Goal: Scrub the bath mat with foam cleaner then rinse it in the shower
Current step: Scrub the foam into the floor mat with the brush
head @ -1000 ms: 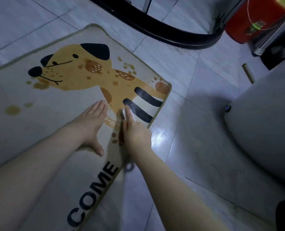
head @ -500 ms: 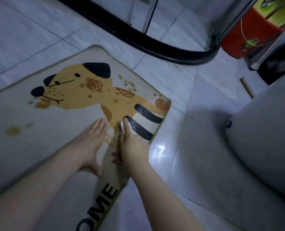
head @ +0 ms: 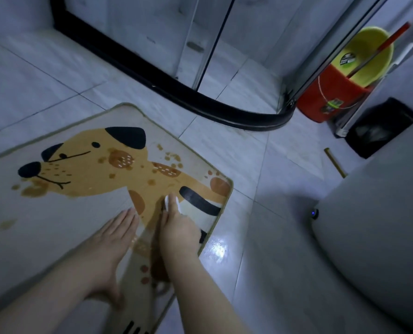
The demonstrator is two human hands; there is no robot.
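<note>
A beige bath mat (head: 63,213) with a tan dog print and brown stains lies on the tiled floor. My left hand (head: 115,235) rests flat on the mat, fingers straight, beside the dog's body. My right hand (head: 177,230) grips a small white scrubbing brush (head: 170,202) and holds it down on the mat by the black stripes. Only the white tip of the brush shows past my fingers. Behind the mat is the shower (head: 200,44), with a black curved threshold and glass doors.
A white toilet (head: 374,225) fills the right side. A red bucket (head: 328,97) holding a yellow basin and a mop handle stands at the back right, next to a black bin (head: 379,128). A small wooden stick (head: 334,162) lies on the tiles.
The view has tilted up, so the shower and bucket show more. My right hand with the brush has slid a little along the mat near the stripes. My left hand stays flat.
</note>
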